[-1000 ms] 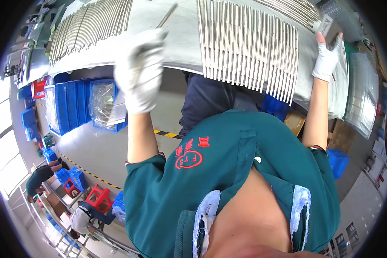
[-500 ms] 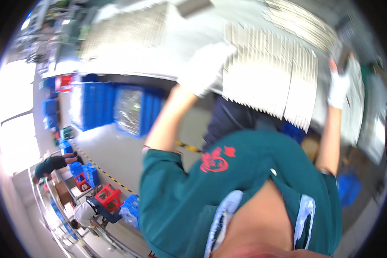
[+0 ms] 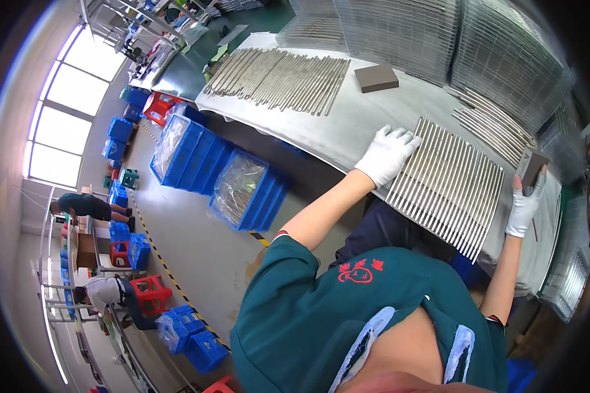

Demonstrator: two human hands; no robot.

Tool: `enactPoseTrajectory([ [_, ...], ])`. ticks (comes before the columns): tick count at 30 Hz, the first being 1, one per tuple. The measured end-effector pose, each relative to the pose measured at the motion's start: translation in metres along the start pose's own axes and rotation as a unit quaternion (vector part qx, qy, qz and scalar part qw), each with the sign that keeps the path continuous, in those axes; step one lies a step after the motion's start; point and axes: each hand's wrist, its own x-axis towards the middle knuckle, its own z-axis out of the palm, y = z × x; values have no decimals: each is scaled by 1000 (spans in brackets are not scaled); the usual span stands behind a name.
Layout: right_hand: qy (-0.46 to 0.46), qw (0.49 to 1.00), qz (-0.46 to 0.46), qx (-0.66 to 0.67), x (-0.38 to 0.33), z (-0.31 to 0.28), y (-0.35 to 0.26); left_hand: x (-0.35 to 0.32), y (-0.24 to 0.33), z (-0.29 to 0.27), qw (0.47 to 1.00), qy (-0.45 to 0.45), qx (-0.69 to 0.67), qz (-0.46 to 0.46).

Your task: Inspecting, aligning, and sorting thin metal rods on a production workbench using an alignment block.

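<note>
Both hands wear white knitted cloth gloves, matt and slightly fuzzy: the left hand (image 3: 388,154) lies flat on a row of thin metal rods (image 3: 447,185), and the right hand (image 3: 524,204) grips a small grey block (image 3: 531,165) with a dull, gritty-looking face. The rods are bare silvery metal with a soft brushed sheen. A second grey block (image 3: 376,77), equally matt, rests farther off on the worktop (image 3: 347,128), which is smooth pale sheet metal with a faint shine. Another batch of rods (image 3: 278,77) at the far left looks duller. Blue crates (image 3: 242,193) below are glossy plastic, lined with clear crinkled plastic film.
</note>
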Motion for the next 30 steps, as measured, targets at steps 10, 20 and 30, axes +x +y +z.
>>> enactPoseTrajectory([
  [10,-16,999,-9,-32,-3,-5,-3,1,7,12,998,19,-51,22],
  [20,5,999,41,-1,0,14,-27,67,6,10,986,82,-92,114],
  [30,-16,992,99,-73,-1,-5,-30,77,23,19,972,2,-145,186],
])
